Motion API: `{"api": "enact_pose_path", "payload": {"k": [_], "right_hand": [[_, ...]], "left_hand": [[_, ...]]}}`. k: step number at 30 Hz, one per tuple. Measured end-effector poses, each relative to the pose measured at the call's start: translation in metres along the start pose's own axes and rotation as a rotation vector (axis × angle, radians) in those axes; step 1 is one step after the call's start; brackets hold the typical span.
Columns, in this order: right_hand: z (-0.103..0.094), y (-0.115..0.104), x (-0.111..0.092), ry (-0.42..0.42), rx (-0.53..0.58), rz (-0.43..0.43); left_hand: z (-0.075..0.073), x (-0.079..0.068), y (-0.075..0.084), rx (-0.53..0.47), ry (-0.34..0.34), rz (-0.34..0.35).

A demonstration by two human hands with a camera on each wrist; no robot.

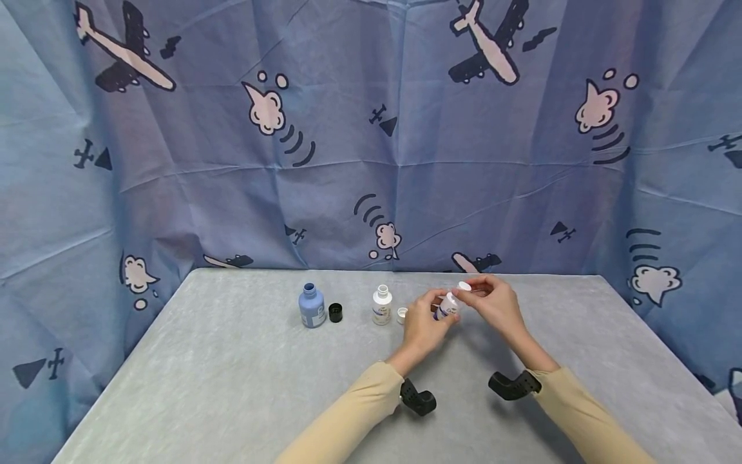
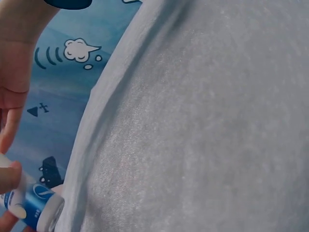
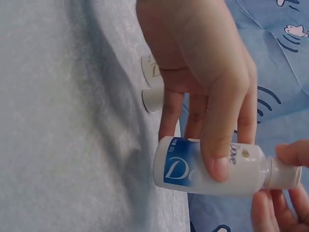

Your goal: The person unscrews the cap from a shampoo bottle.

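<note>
My left hand (image 1: pixel 425 327) grips a small white bottle (image 1: pixel 447 307) with a blue-and-white label, tilted above the table. In the right wrist view the bottle (image 3: pixel 246 169) lies nearly sideways, with the thumb across its label. My right hand (image 1: pixel 495 303) pinches a white cap (image 1: pixel 464 286) at the bottle's mouth. Part of the neck shows beside the cap (image 3: pixel 286 175); whether it sits on the thread I cannot tell. The left wrist view catches the base of the bottle (image 2: pixel 50 215) at its lower left corner.
An uncapped white bottle (image 1: pixel 382 305) stands left of my hands, a white cap (image 1: pixel 402 315) beside it. Further left are an uncapped blue bottle (image 1: pixel 312 309) and a black cap (image 1: pixel 335 312). Behind the table (image 1: pixel 232 374) hangs a blue patterned curtain (image 1: pixel 348 129).
</note>
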State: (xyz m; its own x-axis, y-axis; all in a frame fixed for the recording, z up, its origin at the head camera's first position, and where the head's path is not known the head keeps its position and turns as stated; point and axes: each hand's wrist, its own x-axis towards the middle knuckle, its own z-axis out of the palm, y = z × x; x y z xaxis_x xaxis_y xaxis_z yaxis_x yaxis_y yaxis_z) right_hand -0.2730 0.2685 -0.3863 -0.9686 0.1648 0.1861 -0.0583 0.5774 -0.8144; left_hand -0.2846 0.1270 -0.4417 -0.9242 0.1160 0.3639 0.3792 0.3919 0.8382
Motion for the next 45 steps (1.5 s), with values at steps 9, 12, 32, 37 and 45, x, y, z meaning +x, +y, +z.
{"api": "enact_pose_path", "payload": {"k": [9, 12, 32, 37, 45], "right_hand": [[-0.0028, 0.0014, -0.0006, -0.053, 0.031, -0.113], [-0.0023, 0.0019, -0.0005, -0.061, 0.095, -0.135], [0.0054, 0.0013, 0.0023, -0.021, -0.052, -0.093], [0.0058, -0.0008, 0.0055, -0.004, -0.061, -0.086], [0.0037, -0.0018, 0.0054, -0.044, -0.061, -0.112]], "left_hand": [[-0.0001, 0.0005, -0.0015, -0.096, -0.076, 0.018], [0.0002, 0.0001, -0.0009, -0.097, -0.116, 0.004], [0.0036, 0.0002, -0.0011, -0.088, -0.003, -0.070], [0.0035, 0.0006, -0.0008, -0.078, 0.040, -0.080], [0.0042, -0.0012, -0.0029, -0.081, 0.070, -0.060]]}}
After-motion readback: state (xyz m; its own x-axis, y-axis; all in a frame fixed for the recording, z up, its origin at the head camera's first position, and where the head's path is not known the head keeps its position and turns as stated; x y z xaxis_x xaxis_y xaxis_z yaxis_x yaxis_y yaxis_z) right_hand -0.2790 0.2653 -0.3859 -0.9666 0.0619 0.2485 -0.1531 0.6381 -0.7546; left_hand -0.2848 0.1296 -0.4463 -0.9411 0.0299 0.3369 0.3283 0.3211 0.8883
